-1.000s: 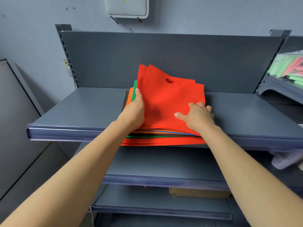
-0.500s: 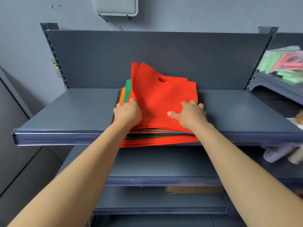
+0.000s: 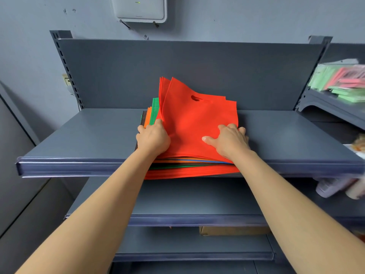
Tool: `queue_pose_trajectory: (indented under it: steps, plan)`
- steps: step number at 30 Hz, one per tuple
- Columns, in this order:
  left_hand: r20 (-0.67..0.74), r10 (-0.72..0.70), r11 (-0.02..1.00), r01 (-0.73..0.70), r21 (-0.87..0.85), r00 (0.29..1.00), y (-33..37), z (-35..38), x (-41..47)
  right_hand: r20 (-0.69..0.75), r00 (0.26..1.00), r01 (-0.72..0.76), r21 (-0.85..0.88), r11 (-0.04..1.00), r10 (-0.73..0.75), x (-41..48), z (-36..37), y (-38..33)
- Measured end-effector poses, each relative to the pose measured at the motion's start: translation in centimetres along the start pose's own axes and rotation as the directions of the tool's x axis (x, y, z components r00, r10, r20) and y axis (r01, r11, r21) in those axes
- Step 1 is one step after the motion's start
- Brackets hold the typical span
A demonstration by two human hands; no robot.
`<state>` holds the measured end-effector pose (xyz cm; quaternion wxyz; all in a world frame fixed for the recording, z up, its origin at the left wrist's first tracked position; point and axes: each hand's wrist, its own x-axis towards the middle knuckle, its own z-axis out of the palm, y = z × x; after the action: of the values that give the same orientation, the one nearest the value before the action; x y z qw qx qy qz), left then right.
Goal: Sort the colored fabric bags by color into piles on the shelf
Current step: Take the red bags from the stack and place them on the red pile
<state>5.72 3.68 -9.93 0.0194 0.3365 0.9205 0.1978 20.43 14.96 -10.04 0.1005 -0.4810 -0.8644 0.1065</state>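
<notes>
A stack of fabric bags (image 3: 189, 167) lies near the middle of the top shelf (image 3: 88, 139), its near end hanging over the shelf's front edge. The upper layers are red bags (image 3: 195, 119), each with a die-cut handle slot; their far left corner is lifted and fanned upward toward the shelf's back panel (image 3: 177, 72). Beneath them at the left side show the edges of a green bag (image 3: 155, 111), an orange bag (image 3: 148, 117) and a dark brown one; at the front edge thin strips of orange, blue, green and more red are visible.

The left hand (image 3: 153, 138) is curled closed around the left edge of the red bags, thumb on top. The right hand (image 3: 229, 140) lies spread and flat, palm down, pressing on the top red bag near its right edge.

Lower shelves (image 3: 197, 202) run below; a cardboard box (image 3: 233, 230) sits under the second one. A white wall unit (image 3: 140, 8) with a green light hangs above. No writing is legible anywhere. At the right, blurred green and pink packets (image 3: 343, 80) rest on a neighbouring rack.
</notes>
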Motion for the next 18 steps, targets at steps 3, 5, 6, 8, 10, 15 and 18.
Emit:
queue_pose_trajectory:
  steps: [3,5,6,8,10,15,18]
  plan:
    - [-0.025,0.021,1.0,-0.022,-0.023,0.999,-0.2,0.0,0.0,0.0,1.0,0.0,-0.003,1.0,0.0,-0.1,0.0,0.0]
    - [-0.042,0.025,0.999,-0.026,-0.023,0.999,-0.2,0.0,-0.1,0.002,1.0,-0.001,-0.006,1.0,0.001,0.0,0.0,0.0]
    - [-0.052,0.026,1.0,-0.026,-0.014,0.998,-0.1,0.1,-0.1,0.003,1.0,-0.002,-0.007,1.0,0.002,0.0,0.0,0.0]
    - [-0.076,0.042,0.999,-0.041,0.004,0.996,-0.1,0.1,-0.2,0.005,1.0,-0.004,-0.01,1.0,0.004,0.0,0.0,0.0]
    - [-0.103,0.089,0.996,-0.089,0.009,0.991,-0.1,0.1,-0.4,0.003,1.0,-0.004,-0.013,1.0,0.004,0.0,0.0,0.0]
    - [-0.123,0.208,0.978,-0.21,-0.007,0.97,-0.1,-0.1,-1.0,0.004,1.0,-0.008,-0.01,1.0,0.008,-0.1,0.1,0.0]
    - [-0.103,0.253,0.967,-0.254,0.003,0.962,0.1,-0.4,-1.4,0.0,1.0,-0.006,-0.013,1.0,0.006,-0.1,0.2,0.1]
